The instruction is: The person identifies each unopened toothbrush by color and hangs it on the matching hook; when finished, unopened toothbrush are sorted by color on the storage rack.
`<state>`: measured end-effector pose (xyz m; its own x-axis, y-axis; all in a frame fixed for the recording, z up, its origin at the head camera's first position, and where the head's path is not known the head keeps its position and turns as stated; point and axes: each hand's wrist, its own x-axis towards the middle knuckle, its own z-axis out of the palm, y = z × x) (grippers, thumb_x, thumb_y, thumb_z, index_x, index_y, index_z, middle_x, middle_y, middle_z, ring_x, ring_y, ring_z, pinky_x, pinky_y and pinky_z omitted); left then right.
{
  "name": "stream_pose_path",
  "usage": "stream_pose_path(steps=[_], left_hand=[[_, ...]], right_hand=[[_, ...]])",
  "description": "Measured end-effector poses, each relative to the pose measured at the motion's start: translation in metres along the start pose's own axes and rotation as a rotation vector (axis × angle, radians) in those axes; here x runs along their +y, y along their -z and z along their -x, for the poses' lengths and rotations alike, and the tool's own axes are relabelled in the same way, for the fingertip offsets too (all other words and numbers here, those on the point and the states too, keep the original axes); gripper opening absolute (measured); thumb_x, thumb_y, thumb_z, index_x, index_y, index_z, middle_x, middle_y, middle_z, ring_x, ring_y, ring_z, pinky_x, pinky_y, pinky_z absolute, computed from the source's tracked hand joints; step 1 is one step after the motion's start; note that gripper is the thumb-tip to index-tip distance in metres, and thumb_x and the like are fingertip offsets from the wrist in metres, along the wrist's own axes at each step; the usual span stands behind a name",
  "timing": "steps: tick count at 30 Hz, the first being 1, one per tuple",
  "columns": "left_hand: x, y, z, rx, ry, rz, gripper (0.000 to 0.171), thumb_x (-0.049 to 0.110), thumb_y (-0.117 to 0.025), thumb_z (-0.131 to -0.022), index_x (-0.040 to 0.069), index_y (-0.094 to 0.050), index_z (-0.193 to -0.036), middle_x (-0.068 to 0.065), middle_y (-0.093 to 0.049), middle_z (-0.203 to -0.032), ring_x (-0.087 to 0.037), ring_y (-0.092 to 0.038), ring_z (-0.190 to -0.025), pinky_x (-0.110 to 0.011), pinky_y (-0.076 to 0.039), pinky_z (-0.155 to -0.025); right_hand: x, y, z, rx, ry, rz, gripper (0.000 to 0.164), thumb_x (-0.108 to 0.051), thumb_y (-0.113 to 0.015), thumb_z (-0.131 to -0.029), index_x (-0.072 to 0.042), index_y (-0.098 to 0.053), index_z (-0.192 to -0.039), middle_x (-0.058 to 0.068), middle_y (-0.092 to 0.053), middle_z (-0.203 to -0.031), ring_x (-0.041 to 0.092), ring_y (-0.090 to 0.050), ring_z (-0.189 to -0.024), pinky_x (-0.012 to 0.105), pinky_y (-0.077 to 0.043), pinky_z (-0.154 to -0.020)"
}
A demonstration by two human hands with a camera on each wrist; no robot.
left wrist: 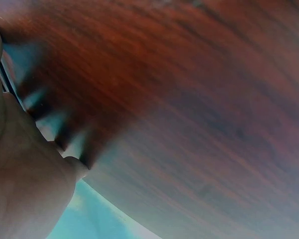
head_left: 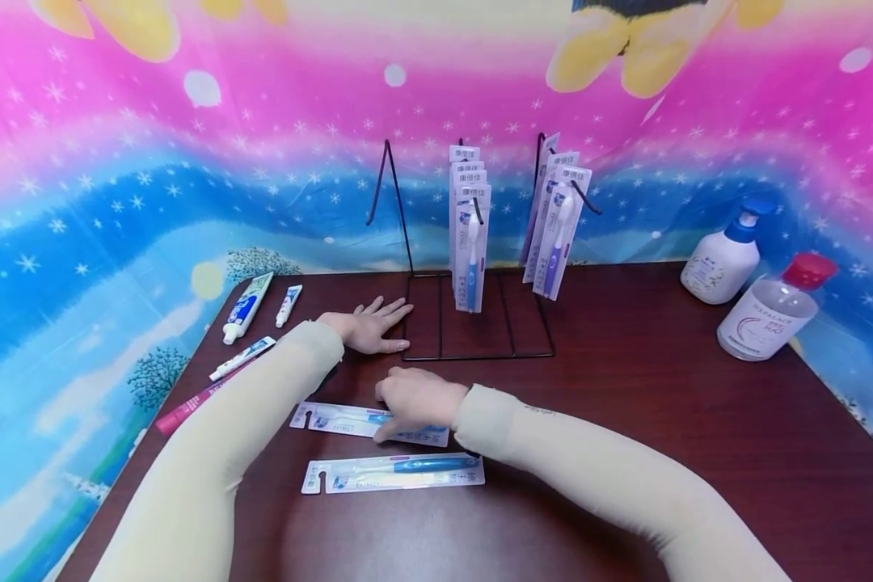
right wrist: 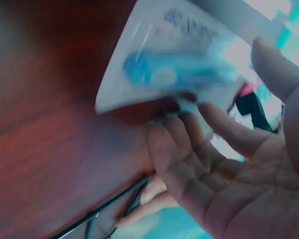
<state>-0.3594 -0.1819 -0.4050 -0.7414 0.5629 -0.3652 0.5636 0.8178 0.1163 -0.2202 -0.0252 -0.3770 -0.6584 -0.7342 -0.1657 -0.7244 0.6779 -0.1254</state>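
Observation:
My left hand (head_left: 373, 326) lies with its fingers spread on the brown table, fingertips and thumb at the left side of a black wire display rack (head_left: 495, 356). Over a packaged blue toothbrush (head_left: 335, 420) is my right hand (head_left: 418, 400), which hides part of the pack. In the right wrist view the fingers (right wrist: 171, 142) bend loosely by the pack's edge and the thumb (right wrist: 271, 64) stands apart from them. Nearer the front lies a second packaged blue toothbrush (head_left: 436, 465). Toothbrush packs (head_left: 471, 259) hang on the rack's middle hook, and purple ones (head_left: 558, 242) on the right hook.
The rack's left hook (head_left: 378, 190) holds nothing. Toothpaste tubes (head_left: 247, 309) and a long pink box (head_left: 189, 406) lie at the left. Far right stand a white pump bottle (head_left: 720, 263) and a clear bottle with a red cap (head_left: 771, 315). A patterned cloth surrounds the table.

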Motion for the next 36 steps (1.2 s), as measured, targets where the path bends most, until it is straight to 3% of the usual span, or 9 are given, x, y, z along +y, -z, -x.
stream_pose_path(steps=[7,13,18,22,27,32,36], left_hand=[[0.000,0.001,0.000,-0.005,-0.003,-0.001,0.085,0.069,-0.032,-0.086,0.023,0.001,-0.149,-0.003,0.006,-0.154,-0.035,0.005,-0.137,-0.058,-0.007,-0.105],[0.001,0.004,0.000,-0.004,0.007,0.014,0.083,0.067,-0.034,-0.087,0.024,0.000,-0.149,-0.002,0.005,-0.154,-0.035,0.006,-0.137,-0.057,-0.006,-0.105],[0.001,0.003,0.000,-0.014,0.012,0.026,0.082,0.066,-0.035,-0.087,0.026,0.000,-0.149,-0.001,0.006,-0.154,-0.034,0.006,-0.137,-0.056,-0.005,-0.105],[0.001,0.004,0.001,-0.024,0.006,0.025,0.083,0.068,-0.034,-0.086,0.025,0.001,-0.149,-0.001,0.007,-0.154,-0.034,0.006,-0.137,-0.056,-0.006,-0.105],[0.001,0.004,0.002,-0.015,-0.028,0.022,0.089,0.068,-0.039,-0.084,0.021,-0.001,-0.149,-0.004,0.006,-0.154,-0.037,0.005,-0.137,-0.059,-0.008,-0.104],[0.001,0.003,-0.001,-0.025,-0.007,0.018,0.085,0.070,-0.031,-0.085,0.024,0.000,-0.149,-0.001,0.008,-0.154,-0.034,0.007,-0.137,-0.057,-0.007,-0.105],[0.000,0.001,-0.001,-0.028,0.008,0.024,0.083,0.069,-0.032,-0.086,0.026,0.002,-0.149,0.000,0.008,-0.154,-0.033,0.008,-0.137,-0.057,-0.005,-0.105]], right_hand=[[-0.004,-0.002,-0.001,-0.032,-0.025,0.016,0.034,-0.038,-0.078,-0.071,-0.020,-0.063,-0.095,-0.009,-0.058,-0.082,0.009,-0.054,-0.081,0.028,-0.046,-0.070],[0.018,0.005,0.016,-0.102,-0.089,-0.006,0.032,-0.032,-0.080,-0.070,-0.021,-0.061,-0.094,-0.010,-0.057,-0.082,0.009,-0.052,-0.080,0.029,-0.044,-0.072],[0.045,0.012,0.039,-0.087,-0.099,-0.067,0.016,-0.011,-0.068,-0.078,-0.018,-0.061,-0.090,-0.008,-0.056,-0.080,0.010,-0.052,-0.076,0.027,-0.044,-0.072],[0.065,0.019,0.064,0.029,-0.073,-0.218,0.019,-0.004,-0.063,-0.078,-0.019,-0.060,-0.091,-0.007,-0.056,-0.080,0.010,-0.052,-0.074,0.027,-0.044,-0.070],[0.079,0.032,0.097,0.268,-0.068,-0.449,0.024,-0.008,-0.065,-0.082,-0.024,-0.058,-0.099,-0.009,-0.057,-0.088,0.011,-0.053,-0.078,0.028,-0.045,-0.071],[0.085,0.046,0.123,0.471,-0.139,-0.611,0.017,-0.018,-0.068,-0.084,-0.022,-0.059,-0.097,-0.004,-0.062,-0.089,0.013,-0.058,-0.076,0.032,-0.049,-0.065],[0.088,0.058,0.132,0.582,-0.220,-0.711,0.026,-0.023,-0.069,-0.084,-0.017,-0.060,-0.107,0.003,-0.065,-0.101,0.014,-0.064,-0.083,0.036,-0.053,-0.068]])
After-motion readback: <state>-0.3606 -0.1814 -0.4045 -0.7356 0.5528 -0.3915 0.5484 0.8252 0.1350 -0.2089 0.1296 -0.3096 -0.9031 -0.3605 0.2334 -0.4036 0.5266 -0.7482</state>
